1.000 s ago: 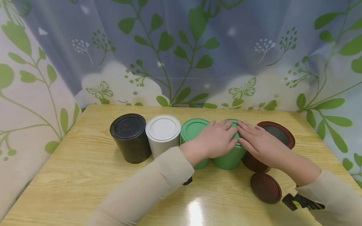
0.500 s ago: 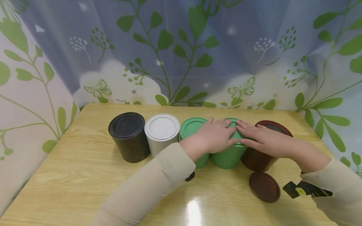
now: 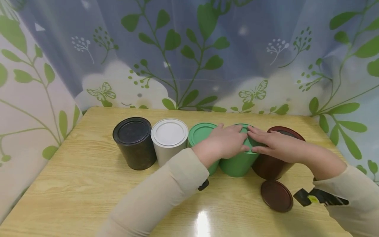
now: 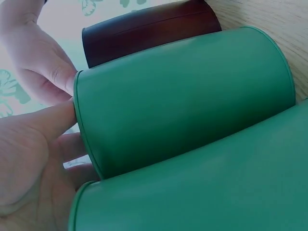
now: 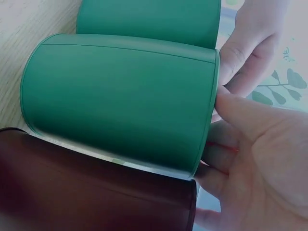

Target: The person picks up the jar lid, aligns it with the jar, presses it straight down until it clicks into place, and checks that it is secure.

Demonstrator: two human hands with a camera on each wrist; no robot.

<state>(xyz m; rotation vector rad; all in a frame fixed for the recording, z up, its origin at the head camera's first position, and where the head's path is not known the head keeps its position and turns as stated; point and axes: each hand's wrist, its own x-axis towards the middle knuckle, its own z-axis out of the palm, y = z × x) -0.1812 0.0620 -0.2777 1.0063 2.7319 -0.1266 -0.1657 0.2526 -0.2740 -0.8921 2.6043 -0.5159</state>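
Note:
My left hand [image 3: 226,141] lies with its fingers on the lid of a green canister [image 3: 238,167], the right one of two green canisters. From the other side my right hand [image 3: 278,147] lays its fairly straight fingers on that same lid. Thumbs and fingertips touch its rim, as the left wrist view of this canister [image 4: 183,96] and the right wrist view [image 5: 120,96] show. A brown canister [image 3: 272,167] stands beside it, partly under my right hand; its top looks dark inside a brown rim. In front of it lies a round brown lid [image 3: 276,196] on the table.
Left of my hands stand the other green canister [image 3: 201,131], a white canister [image 3: 169,133] and a black canister [image 3: 133,131], all lidded and in one row. The wooden table [image 3: 88,184] ends at the back against a leaf-patterned curtain [image 3: 189,49].
My right hand has turned slightly and its forearm has swung a little outward to the right. Both hands stay on the green lid, and the canisters keep their places.

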